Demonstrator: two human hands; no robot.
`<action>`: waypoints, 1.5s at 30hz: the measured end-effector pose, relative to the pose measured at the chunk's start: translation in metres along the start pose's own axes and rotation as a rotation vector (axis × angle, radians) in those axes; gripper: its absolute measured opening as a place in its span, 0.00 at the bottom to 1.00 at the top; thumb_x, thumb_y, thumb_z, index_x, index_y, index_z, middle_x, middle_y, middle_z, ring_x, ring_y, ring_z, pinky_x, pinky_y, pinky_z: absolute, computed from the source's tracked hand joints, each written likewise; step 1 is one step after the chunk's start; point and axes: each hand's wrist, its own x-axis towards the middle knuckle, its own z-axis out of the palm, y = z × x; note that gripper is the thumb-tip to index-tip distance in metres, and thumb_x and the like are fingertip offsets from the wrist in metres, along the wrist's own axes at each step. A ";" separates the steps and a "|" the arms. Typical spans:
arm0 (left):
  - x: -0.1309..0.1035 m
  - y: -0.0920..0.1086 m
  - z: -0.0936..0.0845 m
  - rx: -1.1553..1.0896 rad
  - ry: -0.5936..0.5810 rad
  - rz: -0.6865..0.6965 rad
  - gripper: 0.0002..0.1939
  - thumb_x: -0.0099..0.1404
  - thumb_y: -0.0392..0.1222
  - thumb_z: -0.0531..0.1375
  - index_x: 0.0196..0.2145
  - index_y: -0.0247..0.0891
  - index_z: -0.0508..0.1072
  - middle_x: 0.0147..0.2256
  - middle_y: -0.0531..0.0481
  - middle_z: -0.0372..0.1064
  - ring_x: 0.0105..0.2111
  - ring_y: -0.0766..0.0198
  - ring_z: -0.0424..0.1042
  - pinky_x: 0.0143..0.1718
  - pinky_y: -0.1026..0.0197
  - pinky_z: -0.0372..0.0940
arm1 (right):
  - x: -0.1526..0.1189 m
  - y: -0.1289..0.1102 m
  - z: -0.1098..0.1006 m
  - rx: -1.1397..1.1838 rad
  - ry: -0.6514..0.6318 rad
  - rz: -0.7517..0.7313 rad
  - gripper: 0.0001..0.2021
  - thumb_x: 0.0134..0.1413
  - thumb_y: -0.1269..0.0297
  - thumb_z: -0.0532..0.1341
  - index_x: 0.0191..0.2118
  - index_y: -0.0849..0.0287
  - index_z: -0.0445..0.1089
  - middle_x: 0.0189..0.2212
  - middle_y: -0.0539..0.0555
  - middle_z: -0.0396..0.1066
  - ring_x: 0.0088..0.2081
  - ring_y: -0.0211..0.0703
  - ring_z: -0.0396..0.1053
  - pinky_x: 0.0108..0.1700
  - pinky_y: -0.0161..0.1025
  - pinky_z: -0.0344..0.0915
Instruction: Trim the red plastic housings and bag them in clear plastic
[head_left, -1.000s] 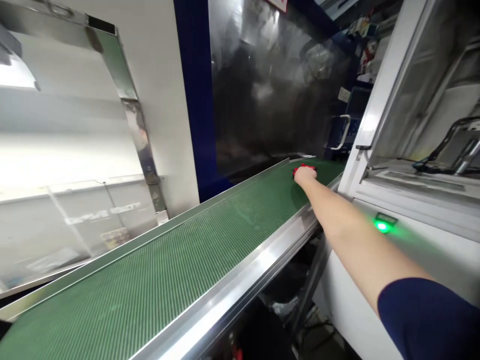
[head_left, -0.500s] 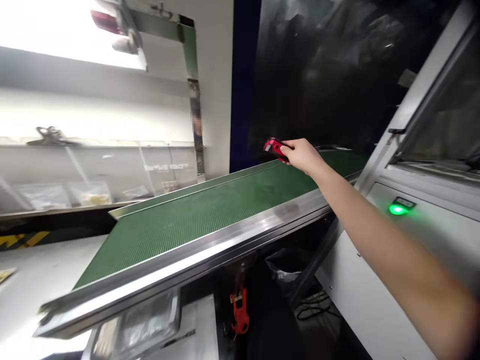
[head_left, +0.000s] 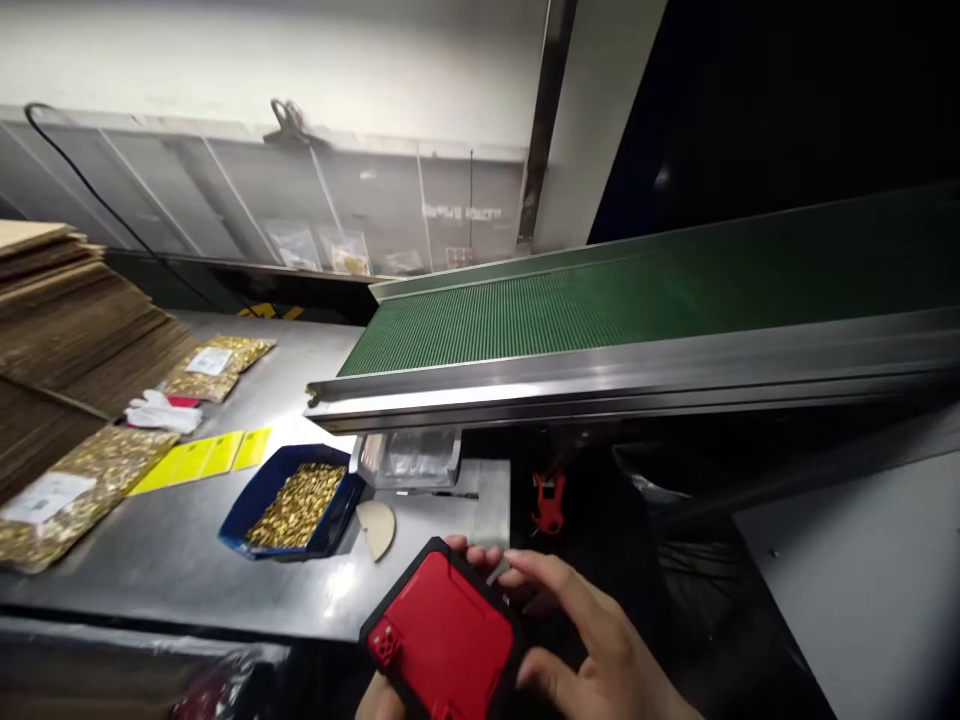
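A red-and-black boxy device [head_left: 454,635] is close to me at the bottom centre, its flat red face showing. My left hand [head_left: 381,700] is closed around it, mostly hidden beneath, with fingertips showing past its far edge. My right hand [head_left: 592,640] is at the device's right side, fingers curled and thumb by the black edge. A small grey piece [head_left: 498,570] shows at its fingertips; its kind is unclear. Beyond lie a blue scoop-shaped bin [head_left: 241,505] of small gold-coloured parts [head_left: 296,505] and a pale half-round piece [head_left: 377,528].
A green conveyor belt [head_left: 510,315] with metal rails slopes across the right. On the metal table [head_left: 187,590] are bags of golden parts [head_left: 112,470], yellow labels [head_left: 214,455], white gloves [head_left: 161,410] and stacked cardboard [head_left: 75,330]. An orange-red tool [head_left: 549,502] hangs below the belt.
The view has swung left and down to the table. My right hand has come back from above the belt; the red-and-black device is now near me, with my left hand on it.
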 end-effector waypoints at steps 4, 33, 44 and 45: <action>-0.018 -0.009 -0.018 0.078 0.142 0.028 0.50 0.48 0.72 0.71 0.64 0.50 0.71 0.66 0.46 0.66 0.70 0.35 0.56 0.71 0.40 0.56 | -0.020 0.009 0.020 0.276 0.067 0.491 0.22 0.69 0.40 0.57 0.48 0.54 0.73 0.37 0.53 0.71 0.36 0.42 0.70 0.38 0.35 0.69; 0.019 -0.015 0.006 0.553 0.279 0.098 0.54 0.40 0.67 0.77 0.62 0.43 0.74 0.67 0.38 0.61 0.66 0.27 0.58 0.54 0.46 0.72 | -0.033 0.009 0.022 0.726 -0.173 0.957 0.29 0.60 0.36 0.63 0.30 0.62 0.68 0.19 0.46 0.66 0.14 0.27 0.58 0.16 0.25 0.50; 0.023 -0.024 0.012 0.446 0.320 0.152 0.51 0.36 0.65 0.79 0.58 0.50 0.75 0.66 0.43 0.64 0.64 0.30 0.62 0.60 0.39 0.66 | -0.029 0.004 0.014 0.677 -0.184 0.922 0.12 0.58 0.58 0.67 0.32 0.60 0.67 0.22 0.45 0.67 0.17 0.28 0.59 0.19 0.25 0.54; 0.023 -0.024 0.013 0.425 0.320 0.151 0.50 0.37 0.65 0.79 0.58 0.51 0.75 0.66 0.43 0.65 0.64 0.30 0.62 0.61 0.38 0.64 | -0.030 0.003 0.014 0.669 -0.186 0.914 0.11 0.59 0.59 0.66 0.33 0.60 0.68 0.22 0.45 0.66 0.17 0.29 0.60 0.19 0.25 0.55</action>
